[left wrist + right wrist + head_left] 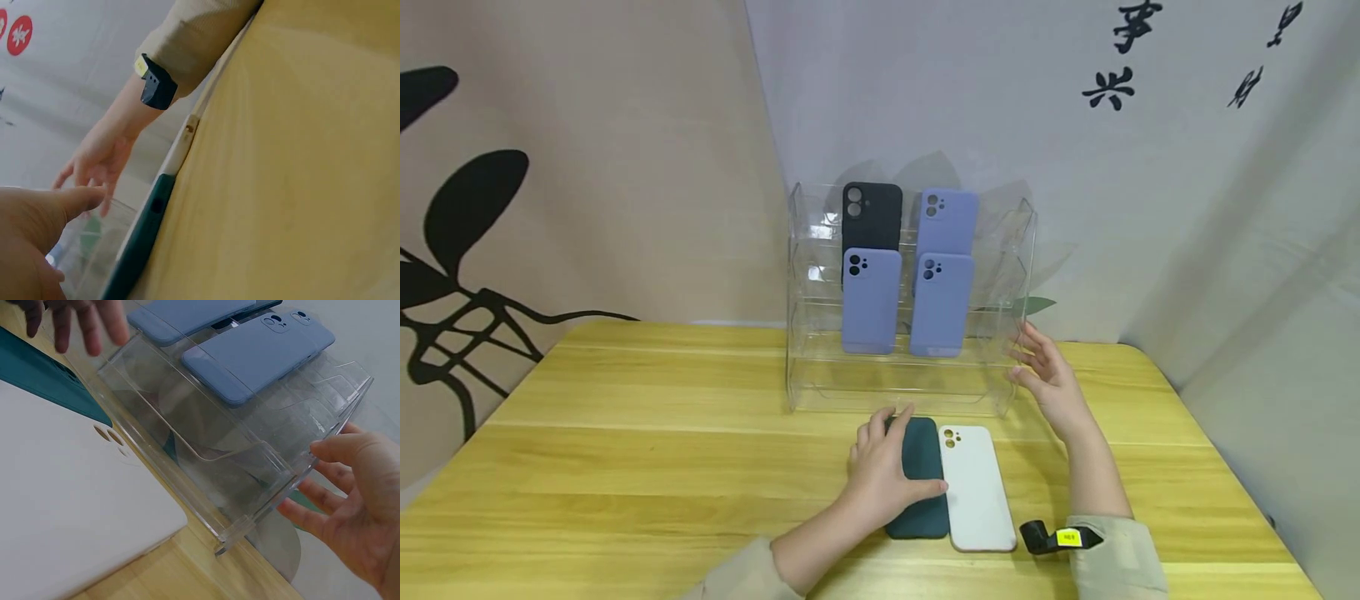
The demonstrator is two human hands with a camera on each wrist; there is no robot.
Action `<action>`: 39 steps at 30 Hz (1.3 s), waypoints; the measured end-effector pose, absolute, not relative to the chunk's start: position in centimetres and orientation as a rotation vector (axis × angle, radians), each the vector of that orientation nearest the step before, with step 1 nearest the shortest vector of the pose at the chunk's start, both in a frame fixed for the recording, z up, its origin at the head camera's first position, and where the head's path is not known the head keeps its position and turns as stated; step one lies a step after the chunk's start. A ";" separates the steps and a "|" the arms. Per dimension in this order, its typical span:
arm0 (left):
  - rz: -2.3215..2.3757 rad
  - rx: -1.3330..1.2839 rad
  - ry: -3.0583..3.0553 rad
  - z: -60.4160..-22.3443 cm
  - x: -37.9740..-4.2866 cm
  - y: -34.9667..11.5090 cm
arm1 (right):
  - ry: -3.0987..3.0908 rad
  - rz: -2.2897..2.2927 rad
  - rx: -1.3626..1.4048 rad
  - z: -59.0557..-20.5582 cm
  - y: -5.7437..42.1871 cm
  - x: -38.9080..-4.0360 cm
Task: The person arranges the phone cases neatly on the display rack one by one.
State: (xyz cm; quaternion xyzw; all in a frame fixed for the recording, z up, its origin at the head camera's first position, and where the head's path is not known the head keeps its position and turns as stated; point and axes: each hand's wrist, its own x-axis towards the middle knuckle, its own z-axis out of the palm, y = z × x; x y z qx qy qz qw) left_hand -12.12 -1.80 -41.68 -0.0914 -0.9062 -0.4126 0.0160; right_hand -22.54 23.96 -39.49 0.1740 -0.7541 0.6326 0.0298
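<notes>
A dark green phone case (921, 475) lies on the table beside a white phone case (979, 492). Over the green one is my left hand (880, 475), fingers spread and thumb stretched across it toward the white case; in the right wrist view its fingers hang apart above the case. My right hand (1051, 385) is at the right side of a clear acrylic display rack (231, 453), fingers spread and fingertips right at the side panel. In the rack stand a black phone case (872, 218) and three lavender phone cases (942, 304).
The wooden table (625, 467) reaches back to a pale cloth backdrop (1150, 208) with dark printed characters and leaf shapes. A black strap with a yellow label (1067, 538) is round the right sleeve, close to the white case.
</notes>
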 end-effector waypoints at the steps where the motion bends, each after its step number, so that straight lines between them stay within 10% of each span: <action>1: -1.278 -0.281 -2.827 -41.9 -12.1 -1.8 | -2.325 1.951 0.537 -39.5 24.0 -22.5; 39: -1.062 -0.155 -2.919 -43.1 -12.7 -0.5 | -2.316 1.967 0.545 -39.4 23.9 -22.5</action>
